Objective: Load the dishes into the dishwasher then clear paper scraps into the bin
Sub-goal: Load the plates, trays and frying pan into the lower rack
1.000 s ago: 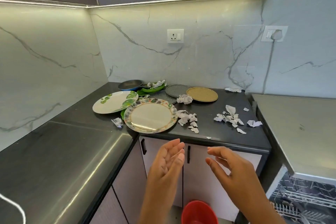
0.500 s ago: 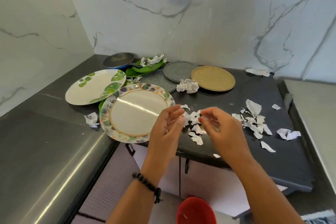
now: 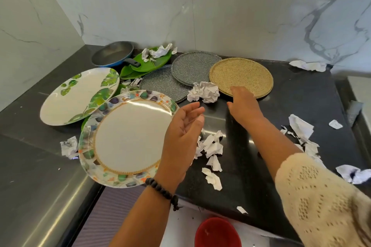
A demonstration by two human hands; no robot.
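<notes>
Right now both hands are held over a dark countertop (image 3: 301, 94) scattered with dishes and torn paper. The left hand (image 3: 181, 136) hovers with its palm turned inward and its fingers straight and relaxed, holding nothing. Just to the left of it, partly under its wrist, lies a white plate with a flowered rim (image 3: 126, 138), which juts out over the counter's front edge. Further left of that hand is an oval plate with green leaves (image 3: 78, 96).

The right hand (image 3: 244, 106) reaches forward, palm down, its fingertips at the near edge of a round tan plate (image 3: 241, 76); whether the fingers touch or grip the plate cannot be told. Just left of this hand sits a crumpled paper ball (image 3: 203, 92). Beyond the ball lie two speckled grey plates (image 3: 192, 66), overlapping each other, then green leaf-shaped plates (image 3: 148, 62) with paper on them, and a blue pan (image 3: 112, 54) in the far corner.

Between the two hands and nearer the body lies a cluster of paper scraps (image 3: 212, 146). More scraps (image 3: 301, 128) lie to the right of the right forearm, which wears a cream knitted sleeve (image 3: 321, 196). Below the hands, on the floor by the counter, stands a red bin (image 3: 217, 232).
</notes>
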